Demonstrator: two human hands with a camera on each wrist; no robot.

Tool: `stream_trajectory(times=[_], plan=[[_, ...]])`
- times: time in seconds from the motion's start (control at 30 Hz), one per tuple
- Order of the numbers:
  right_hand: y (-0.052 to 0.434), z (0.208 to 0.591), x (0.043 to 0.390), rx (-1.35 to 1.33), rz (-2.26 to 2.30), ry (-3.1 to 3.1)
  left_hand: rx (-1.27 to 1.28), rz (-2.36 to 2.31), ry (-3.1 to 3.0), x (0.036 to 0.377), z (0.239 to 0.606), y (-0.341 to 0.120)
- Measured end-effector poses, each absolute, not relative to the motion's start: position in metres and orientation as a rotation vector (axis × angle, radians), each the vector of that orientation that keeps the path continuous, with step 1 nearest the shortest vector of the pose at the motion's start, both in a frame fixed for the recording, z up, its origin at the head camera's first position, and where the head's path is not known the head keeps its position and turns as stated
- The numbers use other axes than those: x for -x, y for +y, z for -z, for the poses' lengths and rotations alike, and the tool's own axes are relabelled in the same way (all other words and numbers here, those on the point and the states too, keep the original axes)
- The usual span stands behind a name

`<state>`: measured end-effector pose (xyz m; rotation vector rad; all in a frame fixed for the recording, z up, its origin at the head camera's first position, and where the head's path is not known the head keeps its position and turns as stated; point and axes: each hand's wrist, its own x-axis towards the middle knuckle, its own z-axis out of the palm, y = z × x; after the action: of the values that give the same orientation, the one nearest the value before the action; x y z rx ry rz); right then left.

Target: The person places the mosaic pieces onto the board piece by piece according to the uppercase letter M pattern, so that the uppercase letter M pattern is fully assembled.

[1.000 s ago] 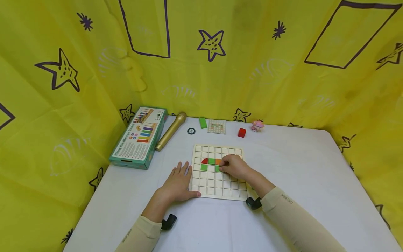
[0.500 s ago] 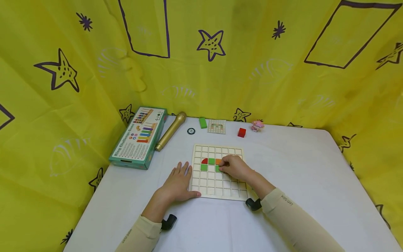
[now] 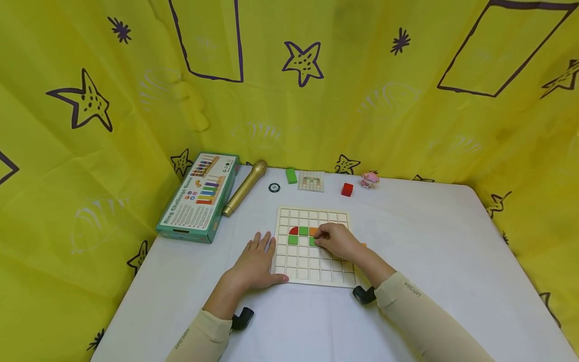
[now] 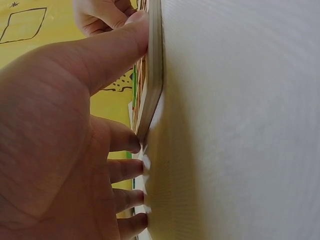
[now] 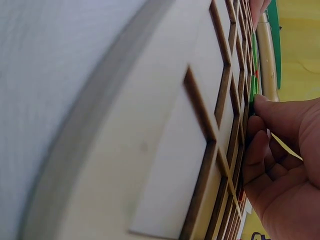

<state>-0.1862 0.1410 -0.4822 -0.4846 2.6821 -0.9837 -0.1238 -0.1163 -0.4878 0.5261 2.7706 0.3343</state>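
Note:
A pale square grid board (image 3: pixel 304 262) lies on the table. A red quarter-round tile (image 3: pixel 294 231), a green square tile (image 3: pixel 304 231) and an orange tile (image 3: pixel 312 232) form a row on it, with another green tile (image 3: pixel 293 240) below the red one. My right hand (image 3: pixel 336 240) pinches a further green tile (image 3: pixel 312 242) at the board's middle; its other fingers are curled in the right wrist view, and it partly covers the orange tile. My left hand (image 3: pixel 253 265) lies spread at the board's left side, thumb on the front corner (image 4: pixel 153 60).
Behind the board are a small pattern card (image 3: pixel 311 181), a green block (image 3: pixel 291 176), a round dark disc (image 3: pixel 274 187), a red block (image 3: pixel 347 189) and a pink figurine (image 3: pixel 370 179). At left stand a game box (image 3: pixel 194 201) and a gold microphone (image 3: pixel 246 188).
Both hands hold nearly the same place. A green bit beside my right forearm has gone from sight, and an orange sliver now shows behind the right wrist.

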Motion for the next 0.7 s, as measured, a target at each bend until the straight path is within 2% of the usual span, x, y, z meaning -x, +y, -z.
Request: stream_trajectory(times=[0.7], plan=[[0.152,0.483,0.186,0.430,1.034,2.622,-0.518,-0.331,2.774,0.124,0.487,-0.116]])
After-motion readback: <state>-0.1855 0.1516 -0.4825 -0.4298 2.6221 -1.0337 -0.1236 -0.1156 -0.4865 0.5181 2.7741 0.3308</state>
